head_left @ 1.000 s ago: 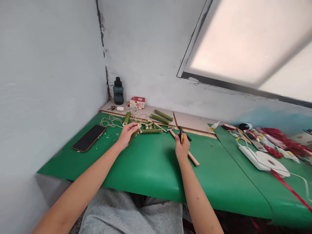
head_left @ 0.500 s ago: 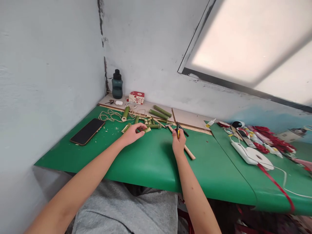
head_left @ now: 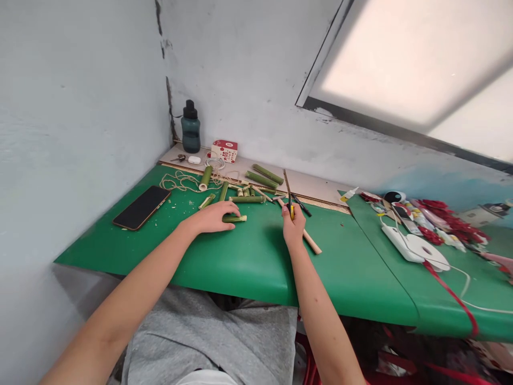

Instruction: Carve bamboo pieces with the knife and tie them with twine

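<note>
My left hand (head_left: 212, 217) rests on the green mat (head_left: 248, 251), its fingers laid over a short green bamboo piece (head_left: 234, 218) and pressing it down. My right hand (head_left: 294, 227) is closed around a small yellow-and-black cutter (head_left: 290, 209) held upright. Just right of that hand a wooden dowel (head_left: 308, 240) lies on the mat. Behind both hands are several cut green bamboo sections (head_left: 246, 199), some longer ones (head_left: 262, 179) near the wall, and a tangle of cream string (head_left: 180, 182).
A black phone (head_left: 141, 207) lies at the left on the mat. A dark bottle (head_left: 191, 128), a small red-and-white box (head_left: 224, 151) and earbuds case stand by the wall corner. At the right are a white device (head_left: 417, 247) with cable, red ribbon (head_left: 452, 291), glue and craft clutter.
My left hand has drawn a short bamboo piece out of the pile toward me and set it flat on the mat. The right hand keeps the cutter, shifted little.
</note>
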`<state>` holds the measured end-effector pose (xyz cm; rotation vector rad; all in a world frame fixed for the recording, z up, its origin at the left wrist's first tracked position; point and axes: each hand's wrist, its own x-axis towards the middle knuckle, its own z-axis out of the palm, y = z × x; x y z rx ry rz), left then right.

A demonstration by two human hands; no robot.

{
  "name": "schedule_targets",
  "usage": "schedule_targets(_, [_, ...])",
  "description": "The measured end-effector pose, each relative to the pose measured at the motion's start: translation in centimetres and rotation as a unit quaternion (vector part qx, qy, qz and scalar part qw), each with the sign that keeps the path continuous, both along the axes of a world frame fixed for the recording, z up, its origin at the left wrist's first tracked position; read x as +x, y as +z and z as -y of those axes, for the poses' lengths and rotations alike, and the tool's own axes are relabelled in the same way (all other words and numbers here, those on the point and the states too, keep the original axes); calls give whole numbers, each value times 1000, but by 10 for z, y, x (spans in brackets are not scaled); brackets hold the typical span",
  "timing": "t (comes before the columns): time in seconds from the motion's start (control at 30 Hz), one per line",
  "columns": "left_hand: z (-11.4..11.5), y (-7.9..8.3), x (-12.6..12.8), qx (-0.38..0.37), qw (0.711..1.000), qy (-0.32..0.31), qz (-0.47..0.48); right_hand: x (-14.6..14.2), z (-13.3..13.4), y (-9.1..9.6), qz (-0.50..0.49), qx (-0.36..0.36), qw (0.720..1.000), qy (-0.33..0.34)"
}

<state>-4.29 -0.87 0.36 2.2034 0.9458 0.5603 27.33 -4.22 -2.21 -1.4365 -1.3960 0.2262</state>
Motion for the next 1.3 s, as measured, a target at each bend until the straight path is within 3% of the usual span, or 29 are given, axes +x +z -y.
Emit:
schedule_targets(0.13, [-7,6,-31,-33,999,34,-19,0,0,0,0,6,1000,-2])
schedule_targets(0.23, [-9,3,-39,-57,997,50,-20,-1,0,0,2,7,1000,4])
schedule_targets(0.43, [-5,-1,-24,-61,994,79,51,1,0,-1,15,11,1000,5])
schedule_targets(0.63, [-7,2,-11,-84,963,131,220,0,2,0,73,12,997,11])
schedule_targets(0.73, [-10,-3,-5,-94,937,160,296,-13,6,5,141,8,988,67])
schedule_targets(0.83, [-13,-8,-3,-105,918,173,342,-31,10,11,228,-3,961,157])
schedule_targets(0.97, [-12,-10,-2,-137,909,147,364,-48,17,17,303,-14,925,228])
schedule_targets(1.13, [-6,-4,-1,-181,907,90,371,-55,20,15,389,14,891,235])
schedule_targets(1.3, [-2,-3,4,-222,910,41,348,-63,19,11,384,28,883,269])
